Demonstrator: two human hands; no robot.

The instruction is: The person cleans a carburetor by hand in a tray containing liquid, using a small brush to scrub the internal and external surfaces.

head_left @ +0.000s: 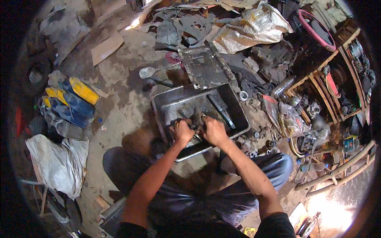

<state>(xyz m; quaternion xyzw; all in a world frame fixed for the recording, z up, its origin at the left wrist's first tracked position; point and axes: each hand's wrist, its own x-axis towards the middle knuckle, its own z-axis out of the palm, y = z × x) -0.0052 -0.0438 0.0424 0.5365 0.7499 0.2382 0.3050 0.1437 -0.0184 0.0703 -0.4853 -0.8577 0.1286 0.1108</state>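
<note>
A black, grimy rectangular tub (160, 119) stands on the floor between my knees. My left hand (183, 133) and my right hand (214, 131) are both inside it, low over its near half and close together. The fingers of each are curled around something dark and dirty, too hidden and blurred to name. Between the hands shows a small stretch of dark metal. To the right of my right hand, a long dark bar (221, 111) slants against the tub's inner wall. The tub's floor is coated with wet-looking black grime.
A dirty flat metal plate (206, 67) rests over the tub's far edge. Beyond the tub's far left lie a scoop-like tool (147, 72) and a dark-handled tool (162, 83). Loose metal parts and plastic bags (291, 117) crowd the right, beside a wooden rack (325, 97). Blue-yellow bundles (71, 103) lie left.
</note>
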